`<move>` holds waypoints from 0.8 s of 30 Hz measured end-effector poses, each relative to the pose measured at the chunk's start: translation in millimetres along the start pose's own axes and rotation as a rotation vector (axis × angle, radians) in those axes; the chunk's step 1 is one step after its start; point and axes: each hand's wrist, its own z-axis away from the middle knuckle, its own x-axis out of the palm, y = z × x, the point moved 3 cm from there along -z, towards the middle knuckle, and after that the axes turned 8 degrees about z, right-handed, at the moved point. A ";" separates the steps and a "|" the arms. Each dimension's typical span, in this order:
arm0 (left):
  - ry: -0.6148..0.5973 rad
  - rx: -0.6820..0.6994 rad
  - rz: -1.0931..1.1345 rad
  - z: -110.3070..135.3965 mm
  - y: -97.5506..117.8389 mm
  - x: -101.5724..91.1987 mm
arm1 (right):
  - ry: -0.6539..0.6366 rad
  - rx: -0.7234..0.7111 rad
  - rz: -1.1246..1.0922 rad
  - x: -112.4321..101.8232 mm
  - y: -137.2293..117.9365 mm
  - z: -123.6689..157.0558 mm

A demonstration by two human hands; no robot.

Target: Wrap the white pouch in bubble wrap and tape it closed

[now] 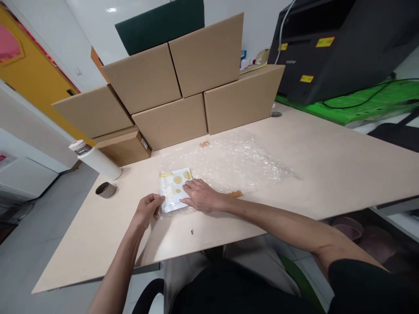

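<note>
The small white packet [174,188] lies flat on the bench [327,161], at the near corner of the bubble wrap [235,161], not yet wrapped. My right hand [201,196] presses it flat, fingers spread; my left hand [147,209] pinches its near edge.

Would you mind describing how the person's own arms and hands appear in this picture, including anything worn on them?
Both forearms are bare down to the left hand and right hand. No gloves, rings, watch or wristbands show. A black short sleeve covers the right upper arm at the frame's lower right. The left arm leaves the frame before any sleeve appears.
</note>
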 end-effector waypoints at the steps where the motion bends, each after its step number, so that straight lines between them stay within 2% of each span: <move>1: 0.000 0.046 0.070 5.0 7.8 3.5 | 0.007 -0.005 -0.046 -1.8 2.6 3.3; 4: -0.026 0.229 0.301 19.3 36.6 23.6 | 0.048 -0.025 -0.225 -13.2 14.7 15.6; 6: -0.075 0.339 0.322 24.9 55.1 46.1 | 0.098 -0.007 -0.307 -21.8 24.9 23.4; 9: -0.146 0.494 0.141 24.4 74.3 87.6 | 0.165 0.090 -0.306 -32.1 41.2 35.6; 11: -0.179 0.595 -0.041 20.2 79.1 115.4 | 0.184 0.233 -0.246 -36.4 53.0 47.1; 13: -0.204 0.614 -0.247 15.3 76.2 139.4 | 0.167 0.387 -0.181 -38.9 64.4 62.8; 15: -0.218 0.565 -0.443 12.2 68.5 157.1 | 0.128 0.467 -0.131 -41.6 73.4 80.8; 17: -0.229 0.562 -0.596 13.0 61.5 168.6 | 0.124 0.469 -0.096 -48.1 79.7 96.9; 20: -0.227 0.670 -0.734 18.3 57.0 176.6 | 0.284 0.448 -0.058 -65.2 84.6 108.1; 22: -0.243 0.713 -0.763 20.1 55.5 176.7 | 0.381 0.378 -0.046 -72.1 82.4 101.6; 24: -0.267 0.706 -0.734 18.8 53.2 171.8 | 0.337 0.264 -0.038 -67.5 76.9 85.2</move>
